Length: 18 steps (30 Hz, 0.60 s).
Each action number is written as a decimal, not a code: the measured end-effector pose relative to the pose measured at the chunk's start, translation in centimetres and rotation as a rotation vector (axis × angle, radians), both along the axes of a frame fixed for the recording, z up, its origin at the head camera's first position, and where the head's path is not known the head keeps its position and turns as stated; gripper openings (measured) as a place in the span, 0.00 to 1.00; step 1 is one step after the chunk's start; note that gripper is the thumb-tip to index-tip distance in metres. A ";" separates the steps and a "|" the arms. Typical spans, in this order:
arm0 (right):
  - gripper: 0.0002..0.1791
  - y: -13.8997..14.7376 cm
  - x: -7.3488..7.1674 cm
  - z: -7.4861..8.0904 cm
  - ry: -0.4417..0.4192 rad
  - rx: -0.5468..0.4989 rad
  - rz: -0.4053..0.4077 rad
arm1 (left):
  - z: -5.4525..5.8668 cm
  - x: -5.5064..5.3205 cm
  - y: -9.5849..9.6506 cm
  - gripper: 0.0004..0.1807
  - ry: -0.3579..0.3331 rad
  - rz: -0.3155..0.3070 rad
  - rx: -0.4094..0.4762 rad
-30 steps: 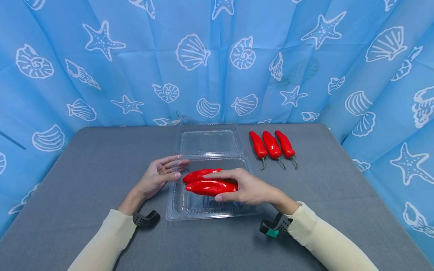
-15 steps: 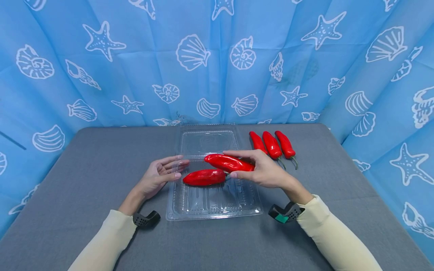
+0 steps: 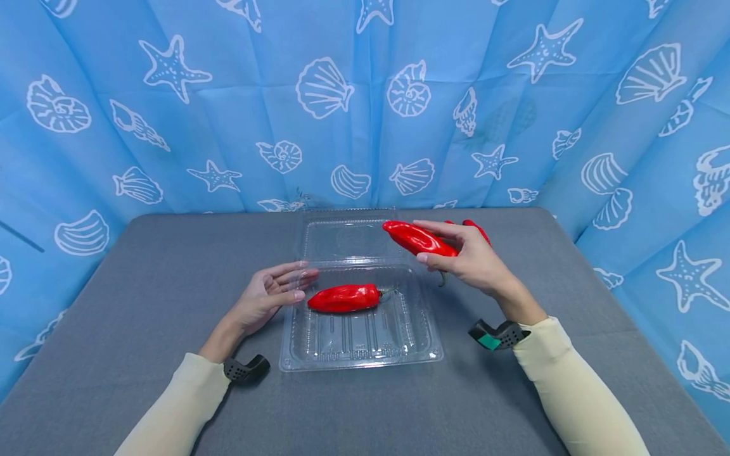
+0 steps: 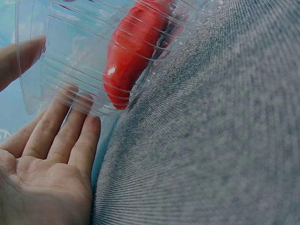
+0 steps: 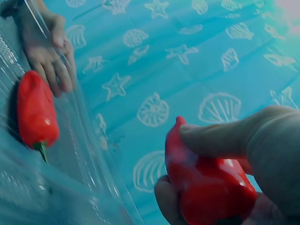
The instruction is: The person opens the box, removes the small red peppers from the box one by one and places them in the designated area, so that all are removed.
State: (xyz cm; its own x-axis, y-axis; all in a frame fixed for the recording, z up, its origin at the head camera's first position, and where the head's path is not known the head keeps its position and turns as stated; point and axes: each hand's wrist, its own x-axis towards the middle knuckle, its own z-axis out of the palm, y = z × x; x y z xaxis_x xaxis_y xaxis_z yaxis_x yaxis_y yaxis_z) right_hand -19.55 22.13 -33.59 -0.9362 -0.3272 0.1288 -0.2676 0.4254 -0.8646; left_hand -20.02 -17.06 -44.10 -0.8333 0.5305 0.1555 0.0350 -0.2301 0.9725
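Observation:
My right hand (image 3: pixel 464 256) grips a glossy red pepper (image 3: pixel 415 239) between thumb and fingers, raised over the right side of a clear plastic clamshell container (image 3: pixel 360 364). In the right wrist view the thumb lies along the held pepper (image 5: pixel 213 187), with fingers beneath it. Another red pepper (image 3: pixel 344 299) lies crosswise in the container, its green stem pointing right. At the container's left wall rests my left hand (image 3: pixel 265 294), its fingers extended against the outside and its thumb by the rim. The left wrist view shows those straight fingers (image 4: pixel 56 126) at the ribbed plastic.
More red peppers (image 3: pixel 479 233) lie on the grey cloth-covered table (image 3: pixel 530 272) at the back right, mostly hidden by the right hand. The container's lid (image 3: pixel 350 237) lies folded back toward the blue seashell curtain (image 3: pixel 371 126).
My right hand has lifted a pepper out of the container and carried it up, back and to the right. The other pepper stays inside. The left hand has kept its place.

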 end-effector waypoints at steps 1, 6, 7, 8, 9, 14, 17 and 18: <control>0.35 0.3 -0.2 0.0 -0.005 -0.007 -0.017 | 0.0 0.0 0.0 0.39 0.000 0.001 0.000; 0.34 1.9 -1.0 0.1 -0.013 -0.053 -0.084 | 0.0 0.0 0.0 0.38 0.001 -0.001 -0.003; 0.35 2.2 -1.1 0.2 -0.014 -0.058 -0.097 | 0.0 0.0 0.0 0.38 0.000 0.001 -0.005; 0.35 2.5 -1.2 0.2 -0.016 -0.062 -0.106 | 0.0 0.0 0.0 0.38 0.001 0.002 -0.008; 0.35 2.8 -1.3 0.2 -0.017 -0.060 -0.118 | 0.0 0.0 0.0 0.38 0.000 0.003 -0.009; 0.36 4.1 -1.8 0.0 -0.037 -0.066 -0.182 | 0.0 0.0 0.0 0.38 0.001 0.011 -0.018; 0.36 4.7 -2.1 -0.3 -0.049 -0.080 -0.246 | 0.0 0.0 0.0 0.39 -0.001 0.008 -0.014; 0.37 5.0 -2.2 -0.4 -0.053 -0.080 -0.273 | 0.0 0.0 0.0 0.39 -0.001 0.008 -0.014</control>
State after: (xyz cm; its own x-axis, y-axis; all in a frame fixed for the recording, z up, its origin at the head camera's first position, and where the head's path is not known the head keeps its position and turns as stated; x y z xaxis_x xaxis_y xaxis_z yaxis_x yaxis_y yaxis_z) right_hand -21.78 27.10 -33.99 -0.9942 -0.0533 0.0930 -0.1067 0.4049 -0.9081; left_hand -20.01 -17.06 -44.06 -0.8374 0.5263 0.1474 0.0357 -0.2164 0.9757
